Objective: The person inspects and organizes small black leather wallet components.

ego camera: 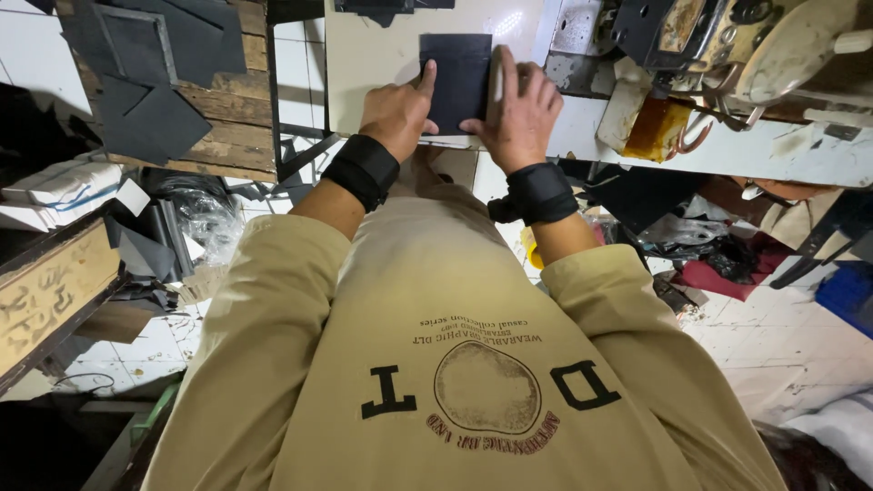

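Head view, looking down over person's chest to a work table.

Left hand point(396, 114): rests on the near left part of a dark rectangular sheet point(455, 77), index finger stretched out flat along the sheet's left edge, other fingers curled under. Not gripping; pressing down on the sheet.

Right hand point(520, 114): lies at the sheet's right edge, fingers together and laid flat w/ tips pointing away from the body, thumb tucked onto the sheet's near right corner. Also pressing, not clamped. Whether the fingers overlap the sheet's edge or sit just beside it cannot be told.

Sheet: dark grey-black, flat, lying on the pale table top point(373, 55) near its front edge, between the two hands.

Both wrists carry black wristbands, left point(364, 171) & right point(538, 193). Sleeves and front are a tan sweatshirt point(436, 300) w/ dark print.

Right of the hands: a worn cream-coloured sewing machine point(791, 45), w/ an amber-stained part point(657, 129) hanging below the table edge.

Left, well apart from the hands: a wooden bench point(241, 118) bearing a stack of dark cut pieces point(150, 64). More dark scraps point(145, 245) lie lower on the left. Floor is white tile point(782, 336), w/ red cloth point(727, 273) at right.
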